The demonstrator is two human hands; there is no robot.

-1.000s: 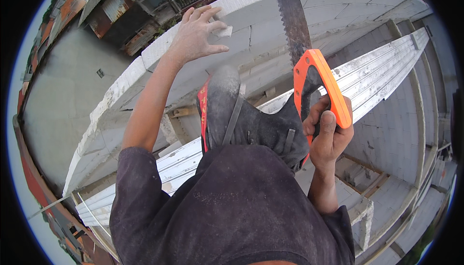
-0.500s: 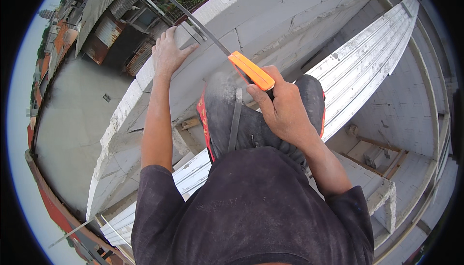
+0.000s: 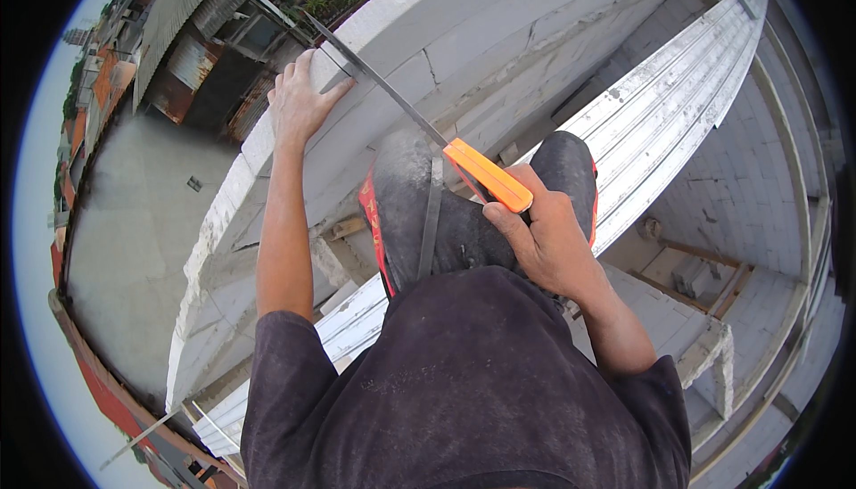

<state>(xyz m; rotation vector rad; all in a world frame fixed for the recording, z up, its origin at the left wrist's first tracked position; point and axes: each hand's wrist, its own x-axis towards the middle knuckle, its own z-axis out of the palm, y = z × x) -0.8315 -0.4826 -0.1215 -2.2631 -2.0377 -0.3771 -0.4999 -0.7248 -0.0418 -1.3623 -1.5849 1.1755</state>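
My right hand (image 3: 555, 244) is wrapped round the orange-and-black handle of a handsaw (image 3: 486, 175). The saw's long blade runs up and left, its far part lying across the top edge of a pale block wall (image 3: 392, 30). On that wall top, just left of the blade, rests my left hand (image 3: 301, 101). Its fingers reach over the far side and its thumb is spread toward the blade. A dark line or gap shows in the block beside the thumb. How deep the blade sits in the block I cannot tell.
Below me a ribbed pale metal plank (image 3: 660, 88) spans from upper right to lower left. A grey flat strip (image 3: 432, 221) lies against my dusty trouser leg. Beyond the wall, a grey flat roof (image 3: 134, 221) lies lower down, with rusty sheds. Lower right is a wood-framed opening (image 3: 691, 279).
My right hand has drawn the saw back, down and to the right. My left hand keeps its place on the wall top; the whole view has shifted slightly.
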